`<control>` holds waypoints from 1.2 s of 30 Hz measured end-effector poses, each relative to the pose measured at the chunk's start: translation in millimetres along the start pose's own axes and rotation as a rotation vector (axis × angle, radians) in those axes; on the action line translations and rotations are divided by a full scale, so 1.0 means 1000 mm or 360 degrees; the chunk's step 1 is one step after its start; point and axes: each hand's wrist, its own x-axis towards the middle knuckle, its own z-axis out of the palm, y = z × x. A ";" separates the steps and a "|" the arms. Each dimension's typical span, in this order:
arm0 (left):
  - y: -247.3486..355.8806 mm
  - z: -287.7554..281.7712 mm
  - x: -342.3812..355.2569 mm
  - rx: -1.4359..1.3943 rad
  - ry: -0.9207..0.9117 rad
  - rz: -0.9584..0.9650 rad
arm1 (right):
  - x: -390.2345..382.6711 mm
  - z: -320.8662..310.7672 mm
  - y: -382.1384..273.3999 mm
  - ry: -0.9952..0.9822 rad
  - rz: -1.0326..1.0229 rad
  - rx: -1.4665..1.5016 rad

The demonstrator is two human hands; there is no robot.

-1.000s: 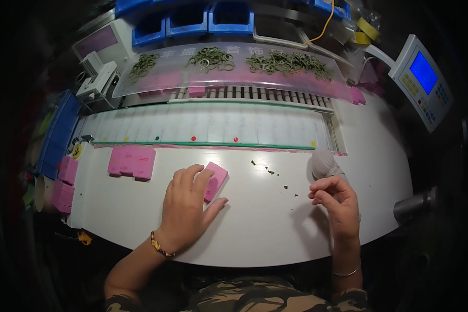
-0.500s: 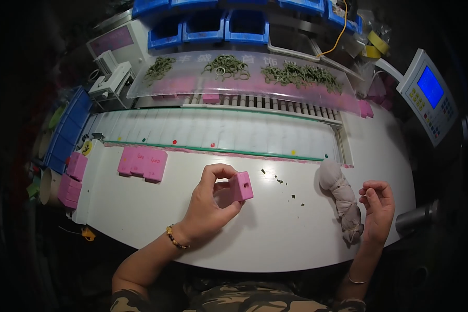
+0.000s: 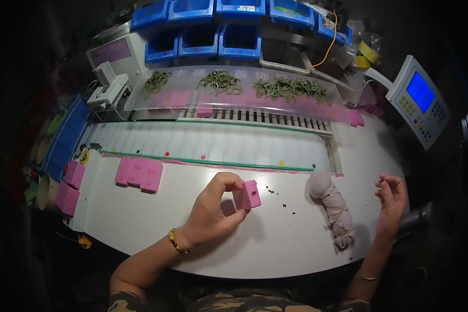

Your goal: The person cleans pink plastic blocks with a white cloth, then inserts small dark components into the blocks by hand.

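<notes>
My left hand (image 3: 213, 208) grips a pink block (image 3: 248, 195) between thumb and fingers, a little above the white table. A small dark opening shows in the block's right-hand face. To the right, my right hand (image 3: 391, 203) is raised with thumb and fingers drawn together; whatever they may pinch is too small to make out. Between the hands lies a greyish-white cloth pouch (image 3: 334, 210), bound into bulging segments and not touched by either hand. Small dark green scraps (image 3: 284, 206) are scattered on the table beside the held block.
Several pink blocks (image 3: 139, 174) stand together at left. Behind runs a long white padded strip (image 3: 208, 141) with a green edge, then rollers (image 3: 255, 117). A translucent tray (image 3: 187, 101) carries piles of green rings (image 3: 291, 89). Blue bins (image 3: 198, 42) line the back; a keypad display (image 3: 420, 99) stands right.
My right hand has moved right, farther from the cloth pouch. The left hand still holds the pink block, turned slightly. The whole view has shifted a little.
</notes>
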 end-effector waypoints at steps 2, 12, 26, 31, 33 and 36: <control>0.001 -0.002 0.004 0.0073 -0.0041 0.0000 | 0.017 -0.002 -0.001 0.0128 -0.0153 -0.0300; -0.046 -0.029 0.038 0.0615 0.0198 -0.0212 | 0.095 -0.055 -0.006 0.0208 -0.0551 -0.0745; -0.089 -0.040 0.076 0.1217 0.0455 -0.0288 | 0.102 -0.060 -0.016 0.0128 -0.0590 -0.0936; -0.094 -0.039 0.085 0.1272 0.0466 -0.0432 | 0.118 -0.076 -0.011 0.0146 -0.0675 -0.0999; -0.098 -0.047 0.084 0.1360 0.0491 -0.0455 | 0.124 -0.074 -0.011 0.0183 -0.0678 -0.1030; -0.099 -0.058 0.083 0.1435 0.0529 -0.0434 | 0.132 -0.082 -0.015 0.0251 -0.0710 -0.1077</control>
